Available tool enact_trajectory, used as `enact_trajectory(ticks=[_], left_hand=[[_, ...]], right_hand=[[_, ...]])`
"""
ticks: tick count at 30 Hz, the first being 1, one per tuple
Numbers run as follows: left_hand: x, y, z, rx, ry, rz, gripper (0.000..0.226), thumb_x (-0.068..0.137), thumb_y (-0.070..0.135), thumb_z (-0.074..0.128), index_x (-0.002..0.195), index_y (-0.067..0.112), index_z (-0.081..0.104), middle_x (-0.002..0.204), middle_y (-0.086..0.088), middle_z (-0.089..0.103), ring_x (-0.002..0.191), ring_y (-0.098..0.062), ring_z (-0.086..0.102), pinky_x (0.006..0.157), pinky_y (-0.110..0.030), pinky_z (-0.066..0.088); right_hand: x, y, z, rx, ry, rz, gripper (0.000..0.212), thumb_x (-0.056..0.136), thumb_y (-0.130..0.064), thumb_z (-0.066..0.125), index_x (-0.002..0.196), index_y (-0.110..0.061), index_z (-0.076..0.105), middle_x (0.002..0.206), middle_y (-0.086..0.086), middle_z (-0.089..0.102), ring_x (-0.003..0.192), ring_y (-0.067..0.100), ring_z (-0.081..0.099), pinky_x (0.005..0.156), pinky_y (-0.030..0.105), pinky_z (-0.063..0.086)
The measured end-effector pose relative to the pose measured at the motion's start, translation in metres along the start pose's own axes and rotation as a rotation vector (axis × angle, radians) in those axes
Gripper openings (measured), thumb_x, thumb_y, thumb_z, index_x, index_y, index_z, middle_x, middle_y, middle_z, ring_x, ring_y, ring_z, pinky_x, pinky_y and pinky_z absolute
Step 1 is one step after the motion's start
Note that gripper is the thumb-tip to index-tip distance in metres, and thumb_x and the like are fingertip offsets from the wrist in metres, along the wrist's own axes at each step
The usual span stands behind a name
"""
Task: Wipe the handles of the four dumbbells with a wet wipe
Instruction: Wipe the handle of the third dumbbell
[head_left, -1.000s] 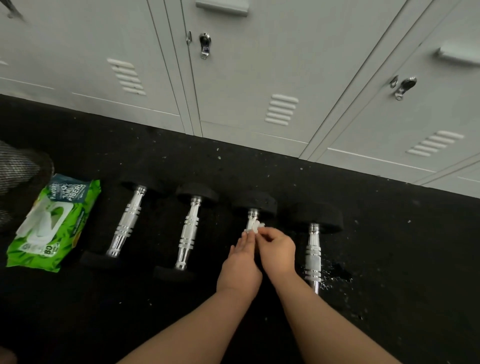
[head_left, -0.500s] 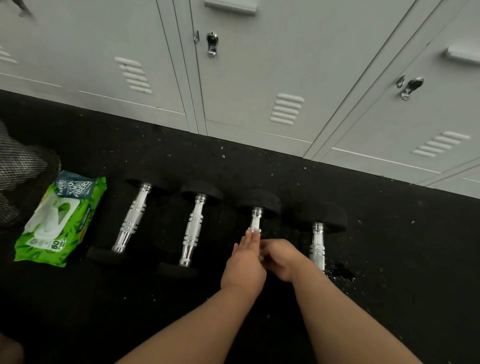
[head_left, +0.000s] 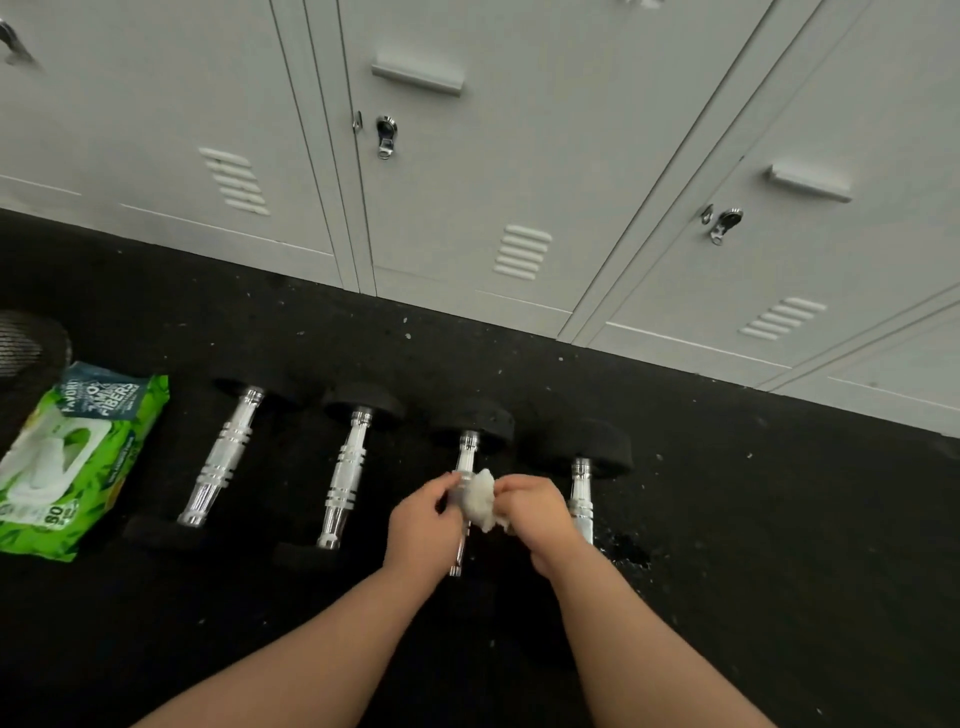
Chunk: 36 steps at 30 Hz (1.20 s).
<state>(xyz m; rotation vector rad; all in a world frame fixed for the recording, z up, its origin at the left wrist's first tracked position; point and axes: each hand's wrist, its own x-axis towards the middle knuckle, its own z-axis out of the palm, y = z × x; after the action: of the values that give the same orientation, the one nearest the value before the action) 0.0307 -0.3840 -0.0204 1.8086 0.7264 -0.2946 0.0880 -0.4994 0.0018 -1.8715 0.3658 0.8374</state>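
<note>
Since half a second ago both hands have lifted slightly off the third handle and the crumpled wet wipe (head_left: 480, 499), hidden then, shows white between them. Left hand (head_left: 423, 525) curls its fingers round the left edge of the wipe; right hand (head_left: 535, 512) pinches the right edge, so both grip the same wad, apparently bunching or refolding it. Directly beneath the hands lies the third dumbbell (head_left: 467, 449), its chrome handle partly covered by them, its far black head showing just beyond the fingertips. Just right of the right hand lies the fourth dumbbell (head_left: 582, 493). Left of the left hand lies the second dumbbell (head_left: 345, 478), and further left the first dumbbell (head_left: 223, 462). Well beyond that, at the far left, sits the green wipes pack (head_left: 78, 462). Grey lockers (head_left: 519, 182) stand beyond the row. Judging by position, the work seems mid-task at the third handle; which handles are already wiped cannot be told from the chrome.
</note>
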Motion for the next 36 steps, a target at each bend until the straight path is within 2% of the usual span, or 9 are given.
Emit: enact_trajectory(ticks=[5,9,12,15,19,23,29,33,36], left_hand=[[0.012,0.005,-0.016,-0.145,-0.162,-0.033,0.019,0.084,0.016,0.068,0.104,0.018,0.07,0.091,-0.002,0.072,0.086,-0.019,0.07,0.081,-0.039,0.058],[0.03,-0.003,-0.032,0.147,0.244,-0.113,0.006,0.084,0.016,0.063,0.078,0.014,0.061,0.073,-0.003,0.062,0.073,-0.024,0.06,0.061,-0.028,0.046],[0.039,0.003,-0.031,0.155,0.239,-0.12,0.006,0.085,0.015,0.061,0.081,0.017,0.065,0.062,0.005,0.053,0.065,-0.018,0.054,0.056,-0.025,0.041],[0.045,0.015,-0.01,0.111,0.166,-0.057,0.024,0.085,0.017,0.061,0.107,0.015,0.072,0.078,0.003,0.066,0.076,-0.013,0.06,0.065,-0.021,0.045],[0.051,0.02,-0.001,0.13,0.19,0.002,0.025,0.088,0.02,0.059,0.11,0.018,0.071,0.094,-0.004,0.072,0.087,-0.017,0.065,0.077,-0.024,0.049],[0.048,0.007,-0.009,0.36,0.025,0.138,0.029,0.091,0.017,0.054,0.116,0.024,0.068,0.11,-0.002,0.07,0.099,-0.017,0.065,0.08,-0.017,0.045],[0.023,-0.005,-0.021,0.512,-0.189,0.194,0.035,0.09,0.008,0.049,0.115,0.023,0.069,0.104,-0.003,0.072,0.093,-0.016,0.067,0.083,-0.028,0.053],[0.06,0.03,-0.029,0.587,0.037,0.211,0.028,0.088,0.013,0.051,0.11,0.016,0.068,0.104,-0.01,0.07,0.101,-0.027,0.063,0.085,-0.03,0.049],[0.064,0.034,-0.022,0.83,-0.055,0.268,0.03,0.092,0.018,0.046,0.118,0.017,0.062,0.111,-0.011,0.066,0.103,-0.03,0.062,0.086,-0.034,0.048]], right_hand=[[0.004,-0.003,0.011,0.162,-0.047,-0.079,0.022,0.074,0.008,0.058,0.08,-0.011,0.068,0.073,0.006,0.061,0.069,0.019,0.054,0.065,0.031,0.045],[0.008,0.011,0.02,-0.343,0.115,-0.193,0.047,0.083,-0.01,0.062,0.128,-0.017,0.055,0.115,0.0,0.058,0.091,0.012,0.059,0.081,0.02,0.047],[0.002,0.023,0.031,-0.605,-0.042,-0.269,0.066,0.087,-0.02,0.062,0.146,-0.016,0.033,0.145,0.002,0.039,0.128,0.016,0.045,0.106,0.018,0.033],[0.005,0.028,0.035,-0.752,-0.06,-0.351,0.069,0.092,-0.025,0.057,0.15,-0.018,0.021,0.158,0.001,0.018,0.144,0.014,0.022,0.11,0.013,0.015],[0.011,0.029,0.033,-0.845,-0.125,-0.381,0.07,0.094,-0.029,0.053,0.152,-0.021,0.014,0.159,0.004,0.011,0.141,0.019,0.03,0.111,0.026,0.031],[0.017,0.032,0.026,-0.979,-0.116,-0.392,0.069,0.093,-0.029,0.05,0.15,-0.032,0.011,0.159,-0.008,0.013,0.142,0.023,0.026,0.106,0.038,0.04],[0.013,0.028,0.019,-1.024,-0.127,-0.345,0.063,0.095,-0.028,0.048,0.149,-0.032,0.016,0.159,-0.012,0.009,0.146,0.02,0.017,0.11,0.039,0.036],[0.011,0.025,0.023,-1.028,-0.088,-0.365,0.068,0.094,-0.031,0.05,0.15,-0.032,0.012,0.159,-0.013,0.011,0.146,0.021,0.013,0.11,0.04,0.035],[0.008,0.025,0.029,-0.94,-0.059,-0.329,0.068,0.094,-0.031,0.051,0.15,-0.031,0.013,0.158,-0.012,0.014,0.145,0.02,0.017,0.112,0.038,0.032]])
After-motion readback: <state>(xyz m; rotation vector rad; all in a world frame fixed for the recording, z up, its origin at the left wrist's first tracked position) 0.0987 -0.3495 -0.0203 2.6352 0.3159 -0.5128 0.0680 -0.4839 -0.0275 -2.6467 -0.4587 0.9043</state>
